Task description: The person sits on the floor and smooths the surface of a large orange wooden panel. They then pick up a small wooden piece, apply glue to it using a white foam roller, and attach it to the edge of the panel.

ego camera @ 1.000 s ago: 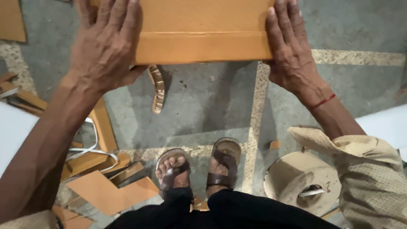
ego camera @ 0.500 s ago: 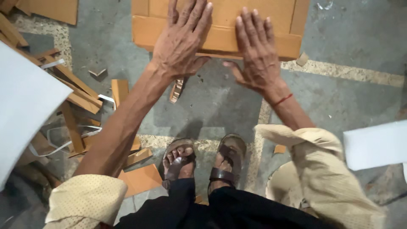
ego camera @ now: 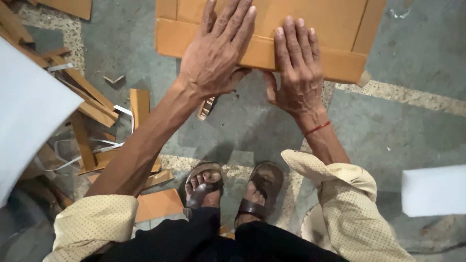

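Note:
A brown cardboard box [ego camera: 315,22] fills the top middle of the view, its near flap edge facing me. My left hand [ego camera: 216,56] lies flat on that flap with fingers spread, the thumb tucked at the lower edge. My right hand [ego camera: 297,70] rests flat just beside it on the same flap; its thumb hangs below the edge too. A red thread circles my right wrist. Neither hand wraps around anything.
Cardboard offcuts [ego camera: 92,104] and loose white strapping [ego camera: 73,150] litter the floor at left, beside a white foam sheet [ego camera: 29,111]. A white block [ego camera: 432,189] lies at right. My sandalled feet [ego camera: 233,189] stand on the grey concrete floor [ego camera: 388,121].
Both hands have slid from the outer sides of the box to its middle and now lie side by side on the flap. The view has swung left, showing more scraps.

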